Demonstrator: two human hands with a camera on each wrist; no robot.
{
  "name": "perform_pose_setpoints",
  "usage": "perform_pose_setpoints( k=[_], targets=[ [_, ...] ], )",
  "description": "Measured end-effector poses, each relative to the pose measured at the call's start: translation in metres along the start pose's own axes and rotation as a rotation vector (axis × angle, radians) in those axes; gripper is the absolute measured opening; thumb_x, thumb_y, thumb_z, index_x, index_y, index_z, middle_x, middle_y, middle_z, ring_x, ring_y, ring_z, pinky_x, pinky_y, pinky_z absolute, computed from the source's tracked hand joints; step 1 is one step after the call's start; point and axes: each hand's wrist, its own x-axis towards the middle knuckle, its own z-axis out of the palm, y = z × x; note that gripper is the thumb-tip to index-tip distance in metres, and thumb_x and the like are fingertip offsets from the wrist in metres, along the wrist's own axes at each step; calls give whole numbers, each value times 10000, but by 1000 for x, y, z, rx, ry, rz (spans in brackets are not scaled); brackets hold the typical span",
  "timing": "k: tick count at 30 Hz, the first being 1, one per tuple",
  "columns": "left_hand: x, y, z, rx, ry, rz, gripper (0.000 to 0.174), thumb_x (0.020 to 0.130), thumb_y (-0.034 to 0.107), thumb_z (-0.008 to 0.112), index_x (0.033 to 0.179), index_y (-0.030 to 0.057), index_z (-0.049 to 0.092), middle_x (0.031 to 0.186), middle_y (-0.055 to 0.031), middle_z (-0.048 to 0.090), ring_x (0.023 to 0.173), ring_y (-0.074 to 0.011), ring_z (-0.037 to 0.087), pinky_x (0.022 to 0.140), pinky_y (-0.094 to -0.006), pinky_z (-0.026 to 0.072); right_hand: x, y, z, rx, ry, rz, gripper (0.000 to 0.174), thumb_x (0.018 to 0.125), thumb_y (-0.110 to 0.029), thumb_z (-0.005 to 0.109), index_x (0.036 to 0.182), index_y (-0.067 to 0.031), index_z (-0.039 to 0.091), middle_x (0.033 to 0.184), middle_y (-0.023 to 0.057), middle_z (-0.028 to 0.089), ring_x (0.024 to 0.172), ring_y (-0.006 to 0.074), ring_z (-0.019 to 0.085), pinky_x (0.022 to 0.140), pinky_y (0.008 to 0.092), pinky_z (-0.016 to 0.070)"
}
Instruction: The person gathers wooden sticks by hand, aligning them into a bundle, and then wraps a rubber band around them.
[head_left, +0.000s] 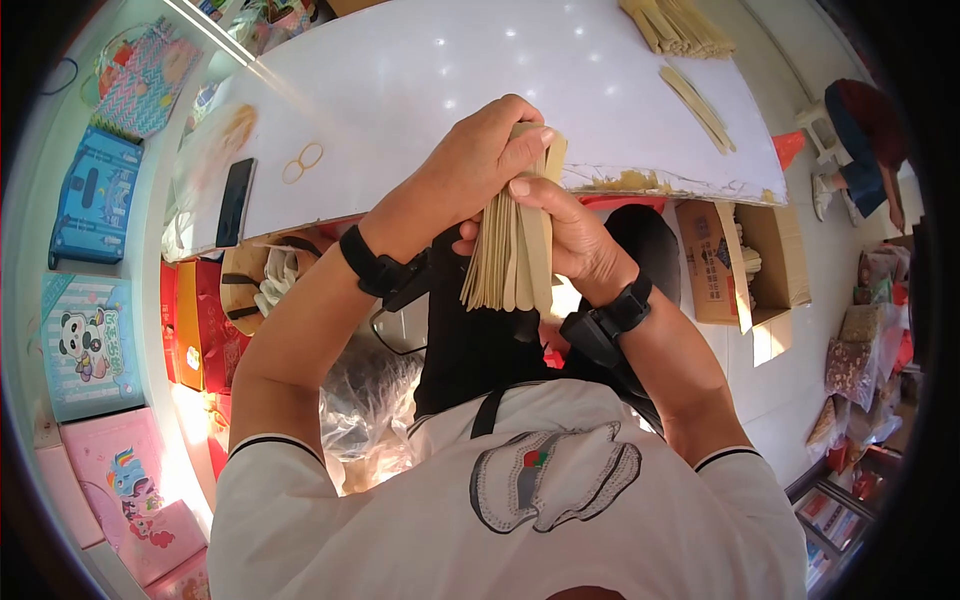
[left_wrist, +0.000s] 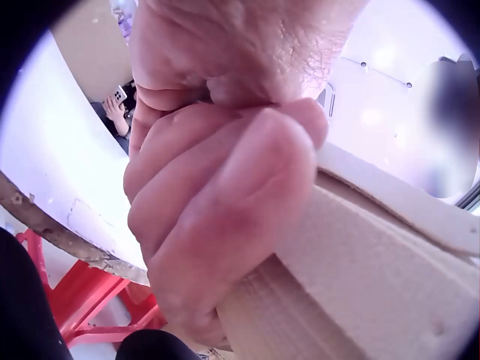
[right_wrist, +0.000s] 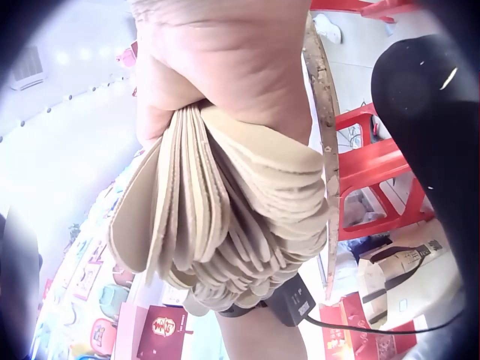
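Note:
A thick bundle of flat wooden craft sticks (head_left: 510, 262) is held between both hands over the person's lap, at the table's near edge. The left hand (head_left: 470, 150) grips it around the upper end, thumb lying across the sticks. Just below, the right hand (head_left: 568, 232) wraps the bundle from the right, its thumb pressed along the front. The lower ends of the sticks fan out beneath the hands. From the right wrist, rounded stick ends (right_wrist: 202, 202) spread out below the palm. The left wrist view shows curled fingers (left_wrist: 232, 187) tight against the bundle's side.
On the white table (head_left: 400, 90) lie two rubber bands (head_left: 303, 162), a dark phone (head_left: 235, 203), a pile of sticks (head_left: 680, 28) and a few loose sticks (head_left: 698, 110). A cardboard box (head_left: 708, 262) stands right of the legs. Another person (head_left: 865, 150) is farther right.

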Motion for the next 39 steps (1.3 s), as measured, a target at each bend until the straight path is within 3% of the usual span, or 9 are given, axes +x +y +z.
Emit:
perform_pose_setpoints(
  k=[6,12,15,18,21,24,33,36,39],
  targets=[
    [2,-13,-15,-11,-74,-91,441,1042,416,529,1217,14,581,1090,-160,669,999,-245,635,899,-352,502,18,11,-5,52,38,-10,512,916,-316,700,1262,30,549,1099,152,640,991,321,674,955,513,559],
    [1,-38,-29,-99,225,-38,598,1054,483,501,1401,-4,513,1372,-209,568,1245,-310,577,1051,-366,456,42,11,-5,65,62,-80,522,892,-331,731,1254,-5,544,1097,122,605,989,309,658,960,532,552],
    [-17,-37,-42,-101,350,-76,565,1058,423,524,1424,-8,498,1382,-217,562,1255,-325,578,1066,-384,451,51,2,-7,49,77,-123,525,886,-334,740,1257,-20,541,1105,120,601,988,299,655,952,540,551],
    [-51,-31,-41,9,234,-89,495,1059,331,550,1422,-4,516,1364,-198,573,1237,-309,586,1069,-375,449,56,-8,-6,-15,105,-140,497,902,-314,728,1257,-18,544,1116,121,611,1012,271,655,933,495,566],
    [-69,-27,-24,-4,283,36,432,1034,250,574,1384,-2,559,1362,-186,555,1199,-309,588,1032,-412,468,64,-9,-10,-10,113,-177,458,927,-284,705,1257,-10,546,1132,125,621,1028,240,656,911,431,579],
    [-71,-32,-17,-54,339,4,391,1033,191,570,1386,22,578,1349,-182,554,1209,-317,573,1029,-416,464,69,-8,-4,-22,85,-178,428,946,-265,684,1256,-2,549,1139,130,630,1028,218,659,896,382,583],
    [-65,-31,-6,558,449,127,382,1008,171,592,1366,40,586,1390,-191,514,1248,-372,520,1071,-489,391,79,-13,-11,7,82,-211,376,953,-278,675,1208,-24,566,1091,120,634,992,210,657,864,379,580],
    [-53,-29,-4,445,413,-31,410,980,194,637,1345,23,559,1398,-196,500,1227,-368,530,1034,-463,430,83,-18,-21,-1,62,-216,371,950,-277,677,1194,-19,571,1074,119,634,976,208,654,857,376,580],
    [-45,-20,-2,313,476,-23,406,957,202,667,1293,12,542,1354,-196,526,1202,-364,542,988,-442,471,83,-24,-26,21,28,-226,363,945,-271,677,1178,-12,575,1059,120,635,972,213,654,848,388,583]
  ],
)
